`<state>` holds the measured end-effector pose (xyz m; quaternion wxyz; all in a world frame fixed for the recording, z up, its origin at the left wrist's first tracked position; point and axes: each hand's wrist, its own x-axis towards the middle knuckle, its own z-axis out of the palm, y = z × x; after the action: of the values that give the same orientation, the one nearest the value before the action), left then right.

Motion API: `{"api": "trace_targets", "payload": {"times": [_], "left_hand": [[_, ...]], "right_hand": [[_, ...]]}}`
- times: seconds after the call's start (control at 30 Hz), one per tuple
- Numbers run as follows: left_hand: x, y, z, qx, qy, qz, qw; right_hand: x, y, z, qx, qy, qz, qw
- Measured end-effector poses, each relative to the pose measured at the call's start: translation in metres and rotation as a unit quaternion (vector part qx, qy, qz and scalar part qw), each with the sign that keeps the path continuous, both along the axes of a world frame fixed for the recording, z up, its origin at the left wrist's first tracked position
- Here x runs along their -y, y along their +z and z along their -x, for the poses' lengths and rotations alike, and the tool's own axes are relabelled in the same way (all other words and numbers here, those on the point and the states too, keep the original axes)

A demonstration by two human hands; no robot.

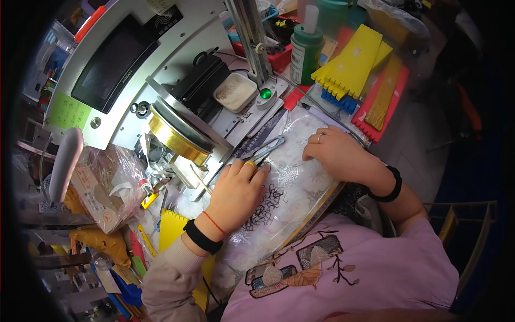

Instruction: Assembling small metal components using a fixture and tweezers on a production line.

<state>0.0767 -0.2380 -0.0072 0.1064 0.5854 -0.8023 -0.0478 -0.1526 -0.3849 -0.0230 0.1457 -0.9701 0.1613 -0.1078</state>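
Observation:
My left hand (236,192) is at the front of a white bench machine, its fingers bent together beside a metal plate; what they hold, if anything, is hidden. A loose pile of small dark hooks (265,206) lies just right of it on the clear patterned table cover. Blue-handled thread snips (266,148) rest just beyond its fingertips. To the right, my right hand (338,154) hovers low over the cover with fingers curled down and fingertips out of sight. Left of my left hand, a gold-banded wheel (178,137) sits on the machine.
A white dish of pale powder (236,92) stands behind the snips, beside a green-lit button (265,93). Green bottle (307,53) and notched yellow cards (351,61) are at the back right. A lamp head (66,165) and plastic-wrapped box (96,196) stand left.

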Motion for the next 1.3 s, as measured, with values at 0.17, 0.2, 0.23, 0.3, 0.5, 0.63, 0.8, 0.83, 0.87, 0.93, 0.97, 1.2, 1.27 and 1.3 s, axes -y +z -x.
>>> {"api": "trace_targets", "payload": {"times": [0.17,0.2,0.23,0.3,0.5,0.63,0.8,0.83,0.87,0.93,0.97,1.2,1.27,1.3], "left_hand": [[0.001,0.004,-0.005,-0.014,-0.035,0.014,0.999],[0.001,0.003,-0.005,-0.015,-0.036,0.013,0.999],[0.000,0.001,-0.006,-0.031,-0.030,0.024,0.999],[0.000,-0.002,-0.005,-0.047,-0.023,0.034,0.998],[0.003,-0.010,0.000,-0.041,0.028,0.041,0.998],[0.002,-0.014,0.002,-0.035,0.055,0.051,0.997],[0.006,-0.016,0.002,-0.049,0.042,0.060,0.996],[0.006,-0.016,0.002,-0.053,0.042,0.065,0.996],[0.006,-0.016,0.002,-0.057,0.041,0.070,0.995],[0.006,-0.016,0.002,-0.060,0.040,0.073,0.995],[0.006,-0.016,0.003,-0.064,0.039,0.076,0.994],[0.003,-0.012,0.009,-0.055,0.031,0.104,0.993],[-0.005,0.003,0.013,-0.113,0.050,0.102,0.987],[-0.011,0.008,0.014,-0.116,0.046,0.104,0.987]], "right_hand": [[0.004,0.030,0.019,-0.097,-0.014,0.004,0.995],[0.005,0.033,0.025,-0.089,-0.010,0.019,0.996],[0.005,0.037,0.030,-0.080,-0.005,0.035,0.996],[0.004,0.046,0.037,-0.085,-0.009,0.032,0.996],[0.006,0.055,0.047,-0.020,-0.028,0.058,0.998],[-0.016,0.038,0.018,0.097,-0.052,0.040,0.993],[-0.060,-0.018,-0.024,0.122,0.032,0.007,0.992],[-0.063,-0.022,-0.030,0.111,0.022,0.023,0.993],[-0.065,-0.024,-0.033,0.100,0.011,0.038,0.994],[-0.069,-0.027,-0.036,0.095,0.008,0.045,0.994],[-0.069,-0.028,-0.036,0.090,0.004,0.052,0.995],[-0.073,-0.021,-0.033,0.089,-0.032,-0.009,0.995],[-0.076,-0.005,-0.026,0.185,-0.049,-0.121,0.974],[-0.078,0.005,-0.021,0.183,-0.052,-0.117,0.975]]}}
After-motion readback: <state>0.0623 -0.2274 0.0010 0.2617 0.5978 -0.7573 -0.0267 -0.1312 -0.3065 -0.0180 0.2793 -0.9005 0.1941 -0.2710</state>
